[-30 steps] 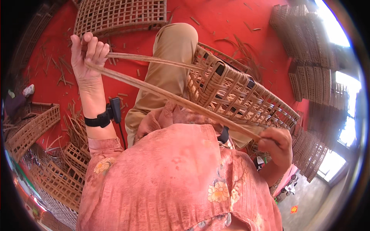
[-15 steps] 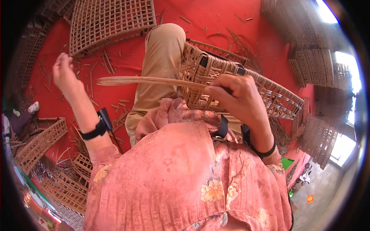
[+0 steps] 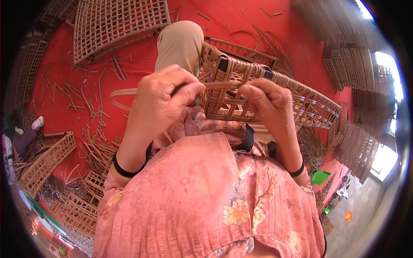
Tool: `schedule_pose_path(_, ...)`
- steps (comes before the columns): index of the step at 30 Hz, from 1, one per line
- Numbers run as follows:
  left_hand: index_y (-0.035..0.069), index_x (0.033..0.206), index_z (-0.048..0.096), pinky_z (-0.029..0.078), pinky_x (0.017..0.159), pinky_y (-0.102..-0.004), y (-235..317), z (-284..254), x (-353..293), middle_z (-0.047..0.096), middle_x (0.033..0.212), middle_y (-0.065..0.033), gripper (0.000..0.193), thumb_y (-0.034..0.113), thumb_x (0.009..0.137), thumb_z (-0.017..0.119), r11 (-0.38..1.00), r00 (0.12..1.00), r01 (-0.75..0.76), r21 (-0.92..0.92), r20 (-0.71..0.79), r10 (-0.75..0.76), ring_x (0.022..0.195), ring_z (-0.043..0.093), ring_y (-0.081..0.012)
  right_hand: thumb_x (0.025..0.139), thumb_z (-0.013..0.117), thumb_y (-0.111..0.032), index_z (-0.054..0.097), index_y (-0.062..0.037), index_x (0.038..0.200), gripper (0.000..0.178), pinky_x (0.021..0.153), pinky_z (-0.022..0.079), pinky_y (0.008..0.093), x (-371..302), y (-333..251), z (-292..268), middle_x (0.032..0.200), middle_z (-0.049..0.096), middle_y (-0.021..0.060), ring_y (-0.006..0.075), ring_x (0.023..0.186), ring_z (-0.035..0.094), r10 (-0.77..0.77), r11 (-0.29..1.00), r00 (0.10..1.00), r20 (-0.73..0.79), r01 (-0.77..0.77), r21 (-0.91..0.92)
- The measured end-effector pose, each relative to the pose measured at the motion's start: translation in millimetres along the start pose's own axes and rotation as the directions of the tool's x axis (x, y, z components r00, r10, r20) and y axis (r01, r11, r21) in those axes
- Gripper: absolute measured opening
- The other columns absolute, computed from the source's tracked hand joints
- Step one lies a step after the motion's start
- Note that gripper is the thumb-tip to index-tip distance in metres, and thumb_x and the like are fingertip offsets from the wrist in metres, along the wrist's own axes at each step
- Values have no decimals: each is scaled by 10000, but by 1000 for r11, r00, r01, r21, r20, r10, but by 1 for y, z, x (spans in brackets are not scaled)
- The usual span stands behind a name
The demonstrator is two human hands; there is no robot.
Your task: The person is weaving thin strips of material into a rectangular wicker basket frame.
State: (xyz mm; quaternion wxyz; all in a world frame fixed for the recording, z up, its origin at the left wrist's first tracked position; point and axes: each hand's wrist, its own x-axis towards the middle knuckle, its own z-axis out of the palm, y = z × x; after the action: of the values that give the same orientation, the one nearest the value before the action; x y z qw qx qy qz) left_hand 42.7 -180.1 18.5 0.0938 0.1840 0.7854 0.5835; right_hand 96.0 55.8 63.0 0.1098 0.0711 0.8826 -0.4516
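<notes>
A tan rattan strip (image 3: 221, 85) is stretched between my two hands. Its looped tail sticks out to the left, beyond my left hand (image 3: 160, 101), which is closed round it with thumb and forefinger together. At the strip's other end, my right hand (image 3: 272, 101) pinches it in front of a woven rattan basket (image 3: 241, 65). That basket lies tilted across my lap, beside my raised knee. Dark pieces of frame show at its corner and along its upper rim. My curled fingers hide parts of the strip.
A large open-weave rattan panel (image 3: 118, 28) lies on the red floor (image 3: 232, 15) at the far left. Cut scraps (image 3: 88, 103) litter the left side. Stacked woven pieces (image 3: 350, 69) line the right, above a green dustpan (image 3: 319, 176). More baskets (image 3: 48, 163) lie at lower left.
My left hand has come in from the far left and closed on the strip. My right hand keeps its pinch near the basket.
</notes>
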Motion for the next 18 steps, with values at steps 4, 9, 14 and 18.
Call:
schedule_pose_path(4, -9, 840, 706, 465, 571, -293, 0, 2, 4, 651, 733, -72, 124, 101, 849, 764, 997, 987, 81, 21, -142, -77, 633, 609, -132, 944, 686, -156, 727, 13, 962, 175, 552, 477, 241, -2, 13, -2, 668, 655, 45, 55, 606, 599, 62, 995, 988, -145, -49, 91)
schedule_pose_path(9, -10, 809, 690, 456, 557, -286, -1, 14, 3, 639, 707, -61, 141, 104, 850, 762, 991, 976, 132, 19, -177, -127, 618, 592, -108, 925, 689, -133, 724, 2, 961, 144, 576, 499, 274, 0, 17, 8, 737, 703, 93, 132, 607, 650, -117, 993, 974, -192, 110, -45)
schedule_pose_path(14, -13, 795, 682, 447, 535, -274, 0, 25, 4, 627, 685, -56, 145, 98, 853, 756, 995, 985, 85, 44, -154, -78, 592, 574, -98, 916, 689, -123, 723, -4, 973, 136, 604, 510, 292, -1, 11, 5, 770, 713, 111, 173, 637, 672, -69, 998, 983, -172, 67, -19)
schedule_pose_path(18, -12, 783, 677, 443, 524, -272, 6, 21, 7, 622, 678, -57, 147, 91, 852, 756, 996, 974, 81, 47, -218, -69, 580, 570, -94, 919, 687, -119, 719, 1, 984, 141, 576, 503, 290, 0, 17, 6, 761, 708, 115, 152, 611, 662, -133, 991, 972, -195, 129, -33)
